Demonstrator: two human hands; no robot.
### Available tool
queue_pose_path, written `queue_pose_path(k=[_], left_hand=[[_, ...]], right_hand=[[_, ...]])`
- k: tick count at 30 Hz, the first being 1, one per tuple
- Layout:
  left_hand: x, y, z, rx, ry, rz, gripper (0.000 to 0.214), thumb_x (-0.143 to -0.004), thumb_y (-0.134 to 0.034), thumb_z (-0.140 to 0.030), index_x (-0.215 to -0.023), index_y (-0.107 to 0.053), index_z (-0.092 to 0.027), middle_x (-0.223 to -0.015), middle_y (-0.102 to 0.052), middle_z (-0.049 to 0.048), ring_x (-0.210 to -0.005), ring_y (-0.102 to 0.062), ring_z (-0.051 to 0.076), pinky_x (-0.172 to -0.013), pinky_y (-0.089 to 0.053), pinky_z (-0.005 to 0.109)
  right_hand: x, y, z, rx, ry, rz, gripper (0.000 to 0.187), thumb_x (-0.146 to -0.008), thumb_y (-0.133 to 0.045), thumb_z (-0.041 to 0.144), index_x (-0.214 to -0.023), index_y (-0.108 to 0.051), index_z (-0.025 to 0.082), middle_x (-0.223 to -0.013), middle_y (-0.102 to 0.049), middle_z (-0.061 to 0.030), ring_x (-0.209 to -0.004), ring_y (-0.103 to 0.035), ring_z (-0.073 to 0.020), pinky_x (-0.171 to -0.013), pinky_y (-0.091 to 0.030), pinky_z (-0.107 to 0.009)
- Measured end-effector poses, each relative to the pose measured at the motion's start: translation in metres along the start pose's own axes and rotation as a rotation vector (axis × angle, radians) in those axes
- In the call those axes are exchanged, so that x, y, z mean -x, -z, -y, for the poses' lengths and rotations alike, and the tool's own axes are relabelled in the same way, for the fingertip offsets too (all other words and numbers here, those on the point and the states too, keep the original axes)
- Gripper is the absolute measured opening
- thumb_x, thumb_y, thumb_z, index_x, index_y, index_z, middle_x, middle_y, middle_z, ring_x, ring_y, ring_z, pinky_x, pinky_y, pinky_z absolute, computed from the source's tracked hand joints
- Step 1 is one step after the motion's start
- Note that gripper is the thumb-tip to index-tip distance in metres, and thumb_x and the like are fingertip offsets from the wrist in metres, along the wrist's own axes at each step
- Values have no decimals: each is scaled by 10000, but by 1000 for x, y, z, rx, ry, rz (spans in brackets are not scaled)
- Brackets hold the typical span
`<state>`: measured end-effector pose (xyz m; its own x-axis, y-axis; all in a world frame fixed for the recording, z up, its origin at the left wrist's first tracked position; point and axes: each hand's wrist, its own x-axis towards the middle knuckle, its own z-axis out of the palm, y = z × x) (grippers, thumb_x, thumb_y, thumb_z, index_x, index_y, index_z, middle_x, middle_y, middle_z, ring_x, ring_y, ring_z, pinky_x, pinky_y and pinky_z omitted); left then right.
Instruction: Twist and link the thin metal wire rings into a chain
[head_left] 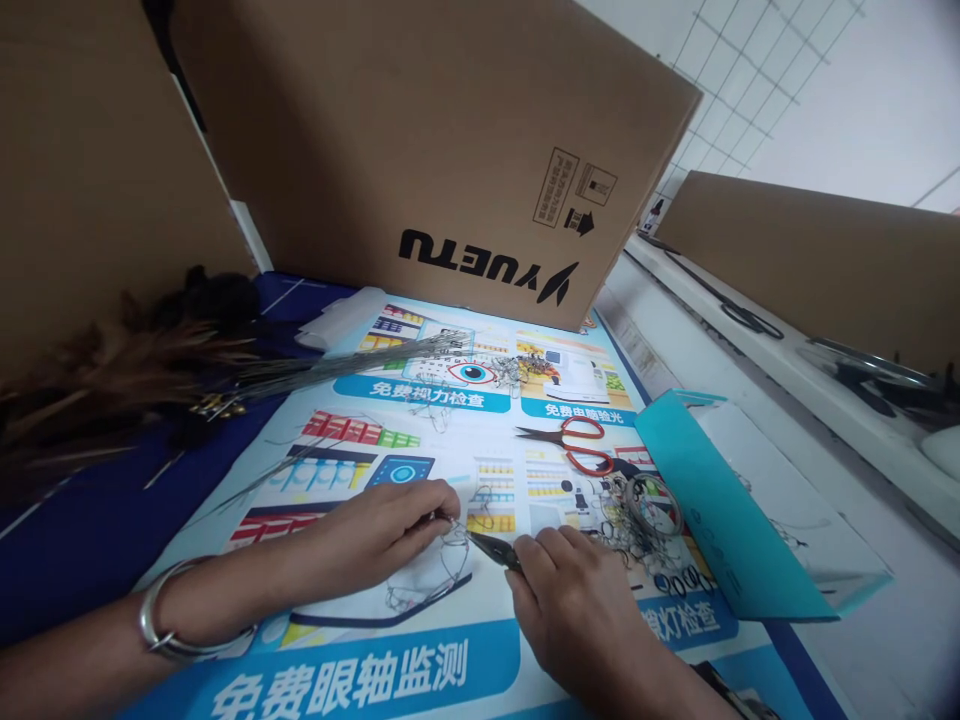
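Observation:
My left hand (412, 525) is closed in a pinch on a thin wire piece (454, 535), its fine loops hanging down over the printed sheet. From the right, my right hand (566, 590) grips a pair of dark pliers (491, 548), their narrow jaws pointing left at the wire near my left fingertips. Whether the jaws touch the wire I cannot tell. Beyond my right hand lie red-handled scissors (581, 445), with the blades toward the left. A tangle of wire bits (626, 520) and a roll of tape (654, 503) are just right of them.
A large cardboard box (420, 130) stands at the back. On the right is an open teal box (739, 520) with wire pieces inside. Long straight wires (352, 365) and brown feathery material (127, 370) lie at the left. Several black rings (686, 580) sit near the teal box.

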<state>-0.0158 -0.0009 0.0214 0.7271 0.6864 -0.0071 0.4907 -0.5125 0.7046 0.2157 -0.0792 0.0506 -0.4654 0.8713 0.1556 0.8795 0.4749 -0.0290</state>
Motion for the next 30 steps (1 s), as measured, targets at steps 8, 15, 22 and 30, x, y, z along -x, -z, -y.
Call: queue_pose_path(k=[8, 15, 22, 30], left_hand=[[0, 0, 2, 7, 24, 2, 168, -930, -371, -256, -969, -532, -228, -924, -599, 12, -825, -543, 160, -714, -379, 253], [-2, 0, 0, -6, -5, 33, 166, -914, -393, -236, -979, -544, -216, -953, -615, 21, -858, -552, 163, -743, -385, 252], [-3, 1, -5, 53, -2, 35, 143, -871, -423, -212, -877, -564, -190, -808, -611, 10, -721, -541, 141, -652, -387, 235], [-6, 8, -7, 268, 51, 105, 193, -860, -460, -219, -937, -634, -190, -918, -672, 24, -847, -593, 168, -766, -433, 265]], right_hand=[[0, 2, -3, -5, -21, 17, 64, -854, -516, 207, -860, -579, 196, -751, -600, -26, -683, -506, -197, -573, -245, -307], [-4, 10, -4, -22, -41, 36, 63, -852, -519, 216, -833, -575, 195, -747, -607, -27, -679, -510, -185, -572, -253, -293], [-4, 11, -7, -29, -62, 69, 119, -871, -483, 228, -816, -581, 187, -750, -608, -37, -691, -512, -181, -583, -261, -289], [-6, 10, -9, -128, -118, 101, 127, -861, -484, 238, -845, -600, 190, -772, -619, -32, -686, -528, -172, -561, -250, -278]])
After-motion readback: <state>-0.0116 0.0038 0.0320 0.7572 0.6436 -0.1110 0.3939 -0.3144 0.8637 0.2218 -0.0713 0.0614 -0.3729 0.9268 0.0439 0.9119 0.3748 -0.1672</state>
